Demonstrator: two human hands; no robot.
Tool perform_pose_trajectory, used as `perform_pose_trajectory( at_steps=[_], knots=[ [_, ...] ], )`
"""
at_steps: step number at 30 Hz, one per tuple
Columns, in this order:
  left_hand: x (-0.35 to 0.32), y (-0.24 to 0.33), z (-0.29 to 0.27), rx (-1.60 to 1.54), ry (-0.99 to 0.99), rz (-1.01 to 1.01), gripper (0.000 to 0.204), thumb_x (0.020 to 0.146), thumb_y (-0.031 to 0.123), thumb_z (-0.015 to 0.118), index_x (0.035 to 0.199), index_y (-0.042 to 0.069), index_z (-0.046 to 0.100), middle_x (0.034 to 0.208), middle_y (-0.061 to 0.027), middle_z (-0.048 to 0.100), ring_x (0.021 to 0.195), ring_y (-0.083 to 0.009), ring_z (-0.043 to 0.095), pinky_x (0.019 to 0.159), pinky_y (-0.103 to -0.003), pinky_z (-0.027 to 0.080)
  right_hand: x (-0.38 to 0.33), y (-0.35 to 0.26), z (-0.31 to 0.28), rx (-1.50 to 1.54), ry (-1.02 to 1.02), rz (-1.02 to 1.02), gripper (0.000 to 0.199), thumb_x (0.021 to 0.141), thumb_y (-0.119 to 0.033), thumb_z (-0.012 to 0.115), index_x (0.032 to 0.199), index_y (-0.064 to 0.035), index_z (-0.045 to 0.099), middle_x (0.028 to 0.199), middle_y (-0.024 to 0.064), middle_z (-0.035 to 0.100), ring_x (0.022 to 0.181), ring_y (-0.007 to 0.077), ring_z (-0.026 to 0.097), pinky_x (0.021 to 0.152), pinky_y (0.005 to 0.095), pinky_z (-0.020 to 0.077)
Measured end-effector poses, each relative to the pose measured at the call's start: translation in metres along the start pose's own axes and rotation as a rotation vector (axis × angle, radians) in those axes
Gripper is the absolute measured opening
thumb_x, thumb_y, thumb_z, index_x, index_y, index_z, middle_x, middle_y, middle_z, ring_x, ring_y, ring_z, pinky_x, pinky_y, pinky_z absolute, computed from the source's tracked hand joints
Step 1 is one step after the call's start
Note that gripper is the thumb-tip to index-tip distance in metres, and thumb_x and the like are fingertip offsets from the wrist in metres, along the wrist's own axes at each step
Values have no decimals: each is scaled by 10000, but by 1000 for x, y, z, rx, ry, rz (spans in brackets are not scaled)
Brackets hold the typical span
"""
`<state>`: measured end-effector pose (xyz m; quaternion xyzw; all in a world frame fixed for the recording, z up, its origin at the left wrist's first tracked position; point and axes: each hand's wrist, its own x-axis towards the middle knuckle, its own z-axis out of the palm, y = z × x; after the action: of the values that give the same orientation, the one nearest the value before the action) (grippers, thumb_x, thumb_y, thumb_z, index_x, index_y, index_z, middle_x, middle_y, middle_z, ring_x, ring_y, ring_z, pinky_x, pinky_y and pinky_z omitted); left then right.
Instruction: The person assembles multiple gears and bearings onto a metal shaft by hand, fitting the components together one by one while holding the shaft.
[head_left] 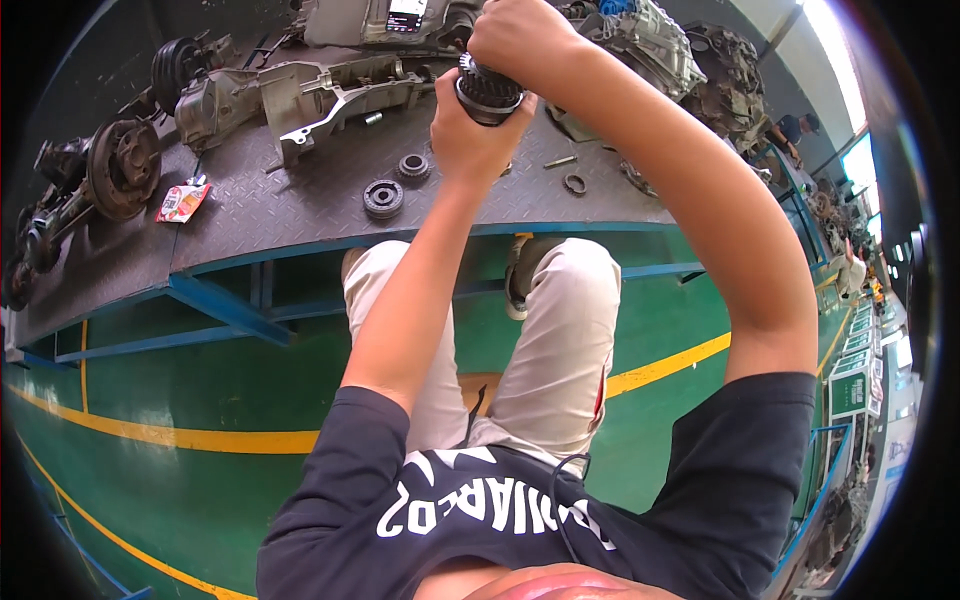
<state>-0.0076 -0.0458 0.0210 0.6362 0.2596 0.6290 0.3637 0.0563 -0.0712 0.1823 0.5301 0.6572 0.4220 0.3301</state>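
Note:
Over the far part of the metal bench, my left hand (476,140) grips a dark toothed gear assembly (488,92) from below, its fingers wrapped around the lower ring. My right hand (522,42) is closed over the upper end of the same assembly; its fingertips and what they press on are hidden. Nearer to me on the bench lie a round gear hub (383,199) and a smaller gear (412,166), both left of my left forearm. To the right are a thin metal pin (560,161) and a small ring (574,184).
An opened gearbox housing (345,100) stands left of my hands, and another casing (650,50) sits at the right. A brake drum axle (124,170) and a red-white packet (184,202) are at the left. A phone (405,15) rests at the back. Another person (792,132) is far right.

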Motion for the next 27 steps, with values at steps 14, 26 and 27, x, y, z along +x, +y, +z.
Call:
perform_pose_trajectory(
  at_steps=[14, 26, 27],
  knots=[
    [-15, -1, 21, -46, 119, 51, 769, 688, 336, 930, 1301, 86, 541, 1112, -172, 724, 997, -398, 732, 859, -493, 575, -79, 22, -8, 590, 758, 385, 488, 742, -6, 747, 1204, -153, 689, 1516, 151, 484, 1562, 409, 271, 1258, 616, 223],
    [-11, 0, 16, -54, 83, -34, 828, 720, 301, 971, 1354, 52, 499, 1156, -157, 718, 1010, -271, 725, 909, -396, 557, -15, -30, -2, 2393, 1175, 765, 323, 1143, -256, 502, 1392, -57, 451, 823, -6, 591, 755, 95, 582, 712, 239, 497],
    [-13, 9, 25, -78, 67, -33, 828, 720, 301, 971, 1354, 52, 499, 1156, -157, 718, 1010, -271, 725, 909, -396, 557, -2, -23, 47, 2267, 1083, 686, 277, 1156, -327, 496, 1147, -66, 588, 810, -23, 552, 723, 75, 549, 684, 242, 492]
  ],
)
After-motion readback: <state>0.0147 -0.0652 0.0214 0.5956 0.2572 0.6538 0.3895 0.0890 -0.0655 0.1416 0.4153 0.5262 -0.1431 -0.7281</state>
